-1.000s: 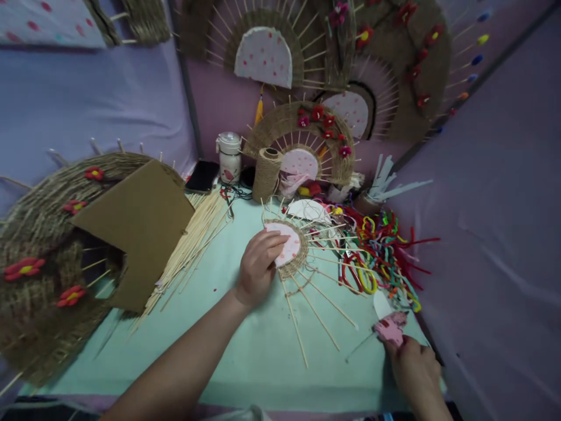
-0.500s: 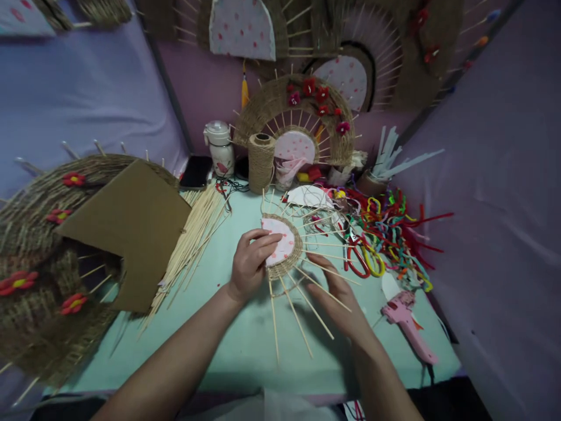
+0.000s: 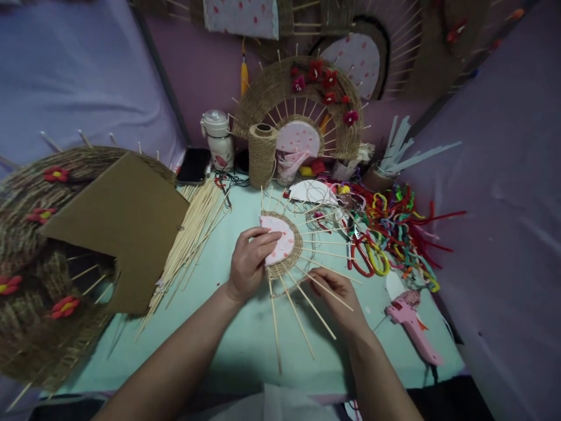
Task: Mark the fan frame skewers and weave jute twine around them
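My left hand (image 3: 250,263) is closed on the flat side of a small half-round woven fan (image 3: 298,244), its fingers lying over the white centre with pink spots. Thin wooden sticks (image 3: 316,318) spread outward from the fan's woven twine band. My right hand (image 3: 339,295) is at the sticks on the lower right, thumb and fingertips pinched on a strand of twine (image 3: 288,292). That strand runs loosely across the lower sticks, outside the woven band. The tips of my right fingers are partly hidden behind a stick.
A twine spool (image 3: 262,158), a bottle (image 3: 219,143) and a larger flowered fan (image 3: 263,96) stand behind. Loose sticks (image 3: 193,234) and cardboard (image 3: 127,222) lie left. Red-handled scissors (image 3: 363,257), pipe cleaners (image 3: 394,228) and a pink glue gun (image 3: 412,327) are right.
My right hand's fingers, apart before, have closed together on the twine strand near the sticks. My left hand and the fan stay nearly in place. The view has shifted slightly.
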### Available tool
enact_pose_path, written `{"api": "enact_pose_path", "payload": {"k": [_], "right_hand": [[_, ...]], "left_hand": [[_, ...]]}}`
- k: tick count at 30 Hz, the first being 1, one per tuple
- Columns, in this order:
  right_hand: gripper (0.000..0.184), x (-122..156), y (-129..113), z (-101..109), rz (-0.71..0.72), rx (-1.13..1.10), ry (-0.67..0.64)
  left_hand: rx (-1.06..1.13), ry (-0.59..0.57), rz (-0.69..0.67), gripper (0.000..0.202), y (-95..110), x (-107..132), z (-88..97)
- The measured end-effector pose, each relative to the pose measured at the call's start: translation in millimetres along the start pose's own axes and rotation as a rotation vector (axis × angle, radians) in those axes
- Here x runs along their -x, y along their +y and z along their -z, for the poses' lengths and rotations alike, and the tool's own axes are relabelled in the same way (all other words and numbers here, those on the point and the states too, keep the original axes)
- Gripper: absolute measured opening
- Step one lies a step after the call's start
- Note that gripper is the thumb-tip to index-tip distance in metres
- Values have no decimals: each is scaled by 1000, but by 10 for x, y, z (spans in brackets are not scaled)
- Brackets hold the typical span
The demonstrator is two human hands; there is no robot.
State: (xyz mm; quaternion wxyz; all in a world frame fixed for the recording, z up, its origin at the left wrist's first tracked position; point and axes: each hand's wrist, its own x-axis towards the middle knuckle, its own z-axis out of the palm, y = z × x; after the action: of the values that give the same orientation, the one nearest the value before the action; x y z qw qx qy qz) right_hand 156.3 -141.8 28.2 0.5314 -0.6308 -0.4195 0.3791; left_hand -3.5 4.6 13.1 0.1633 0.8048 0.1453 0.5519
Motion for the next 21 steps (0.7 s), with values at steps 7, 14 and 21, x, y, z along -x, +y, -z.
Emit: {"api": "enact_pose_path", "payload": {"k": [7,14,21], "right_hand": [[31,24,-31,18,4,14,43],[31,55,19,40,-3,-119,76],[32,48,42,227,8,-34,247]], "left_hand": [[12,-13,-9,19,24,-6,-2],[12,-14,-14,19,29,11,-16],[7,9,-13,20,-7,-29,7]]}}
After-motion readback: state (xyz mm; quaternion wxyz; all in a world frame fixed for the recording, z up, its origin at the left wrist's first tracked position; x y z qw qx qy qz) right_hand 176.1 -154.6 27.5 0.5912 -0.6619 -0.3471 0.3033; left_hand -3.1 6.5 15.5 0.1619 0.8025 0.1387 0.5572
